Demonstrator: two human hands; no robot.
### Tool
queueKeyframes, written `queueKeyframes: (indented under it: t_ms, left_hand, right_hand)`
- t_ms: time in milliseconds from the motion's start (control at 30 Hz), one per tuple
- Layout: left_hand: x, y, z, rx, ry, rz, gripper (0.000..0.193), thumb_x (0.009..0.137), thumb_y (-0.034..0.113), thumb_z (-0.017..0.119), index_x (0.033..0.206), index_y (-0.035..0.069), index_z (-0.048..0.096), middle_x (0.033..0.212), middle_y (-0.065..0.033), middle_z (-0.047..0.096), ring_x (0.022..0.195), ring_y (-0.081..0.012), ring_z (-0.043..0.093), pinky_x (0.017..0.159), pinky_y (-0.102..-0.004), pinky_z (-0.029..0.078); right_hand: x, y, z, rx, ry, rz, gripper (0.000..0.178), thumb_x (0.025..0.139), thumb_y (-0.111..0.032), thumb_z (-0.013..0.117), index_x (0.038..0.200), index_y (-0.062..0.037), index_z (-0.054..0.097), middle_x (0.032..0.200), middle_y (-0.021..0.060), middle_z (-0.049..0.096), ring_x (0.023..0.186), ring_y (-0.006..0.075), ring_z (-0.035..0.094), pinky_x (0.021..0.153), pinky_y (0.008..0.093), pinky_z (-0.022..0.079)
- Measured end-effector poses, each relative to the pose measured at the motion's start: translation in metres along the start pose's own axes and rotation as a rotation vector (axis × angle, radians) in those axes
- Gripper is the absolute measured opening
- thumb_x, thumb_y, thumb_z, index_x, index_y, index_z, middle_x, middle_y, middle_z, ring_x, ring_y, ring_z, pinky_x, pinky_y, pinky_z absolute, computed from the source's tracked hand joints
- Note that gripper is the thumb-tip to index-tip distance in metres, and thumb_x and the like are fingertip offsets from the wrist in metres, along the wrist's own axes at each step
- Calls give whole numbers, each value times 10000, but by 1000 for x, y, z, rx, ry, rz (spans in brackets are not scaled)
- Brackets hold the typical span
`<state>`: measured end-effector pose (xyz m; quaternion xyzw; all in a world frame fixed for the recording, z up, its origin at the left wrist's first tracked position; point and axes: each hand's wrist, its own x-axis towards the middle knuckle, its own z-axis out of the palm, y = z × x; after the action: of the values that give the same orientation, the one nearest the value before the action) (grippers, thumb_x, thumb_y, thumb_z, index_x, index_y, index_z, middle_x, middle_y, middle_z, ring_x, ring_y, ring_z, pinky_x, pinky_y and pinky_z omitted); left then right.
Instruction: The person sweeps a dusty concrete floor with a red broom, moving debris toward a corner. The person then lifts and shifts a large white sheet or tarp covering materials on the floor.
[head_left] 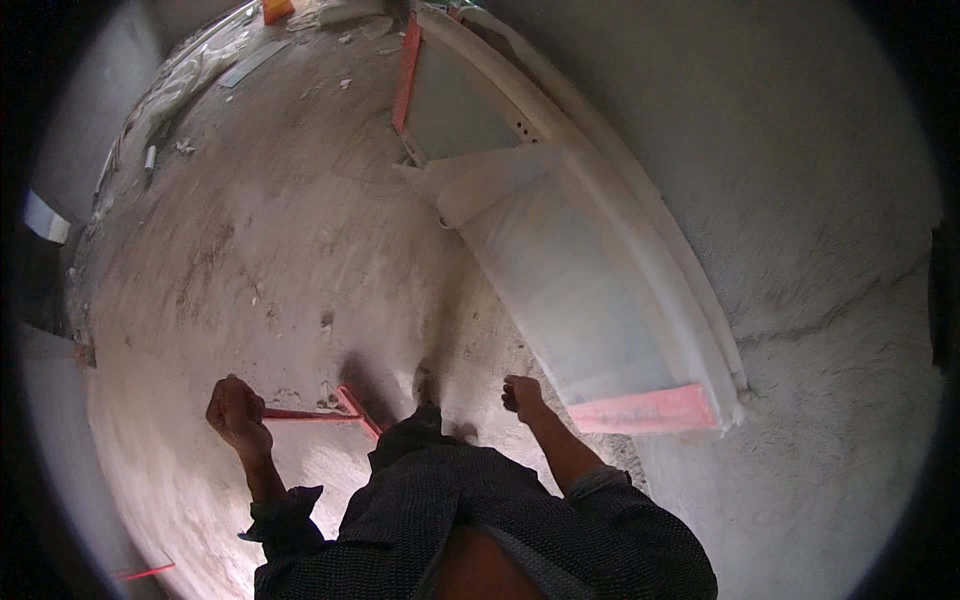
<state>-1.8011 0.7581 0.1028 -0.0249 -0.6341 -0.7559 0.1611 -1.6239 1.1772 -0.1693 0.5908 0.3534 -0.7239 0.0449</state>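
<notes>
My left hand (238,412) is closed in a fist around the end of a red T-shaped tool (310,414). Its thin bar runs rightward from my fist to a short slanting crosspiece low beside my leg. The kind of tool is not plain, and part of the grip is hidden behind my fingers. My right hand (522,396) hangs in front of me with its fingers curled in and nothing visible in them. Nearest to it is a large framed glass panel (590,270) with white film over part of it and a red strip at its near end.
Behind the panel, more white frame pieces lean along the rough grey wall (830,200) on my right. The dusty floor (270,240) carries small scraps. Crumpled plastic sheeting (190,85) and a flat strip (252,64) lie far left, with an orange object (277,9) beyond.
</notes>
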Motion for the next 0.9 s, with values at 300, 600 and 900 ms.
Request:
queueKeyframes:
  t_ms: [300, 600, 900]
  left_hand:
    - [132, 25, 60, 150, 94, 27, 362, 982, 253, 526, 668, 108, 418, 541, 39, 327, 432, -48, 259, 397, -231, 205]
    - [217, -36, 92, 300, -41, 130, 407, 1058, 258, 408, 682, 106, 374, 576, 16, 253, 500, -93, 246, 471, -282, 218]
    - [292, -101, 142, 468, -147, 81, 638, 961, 693, 347, 715, 105, 356, 635, 4, 305, 521, -100, 268, 511, -271, 266]
  right_hand:
    - [39, -140, 31, -88, 134, -385, 200, 868, -175, 657, 723, -63, 577, 682, 91, 605, 487, 203, 585, 419, 335, 482]
    - [66, -333, 9, -839, 766, -900, 478, 741, -259, 763, 1130, -31, 607, 1098, 153, 605, 1070, 341, 593, 907, 413, 509]
    - [68, -487, 39, -1323, 872, -851, 999, 723, -517, 808, 1451, -15, 343, 1455, 226, 399, 1326, 382, 437, 1026, 559, 399]
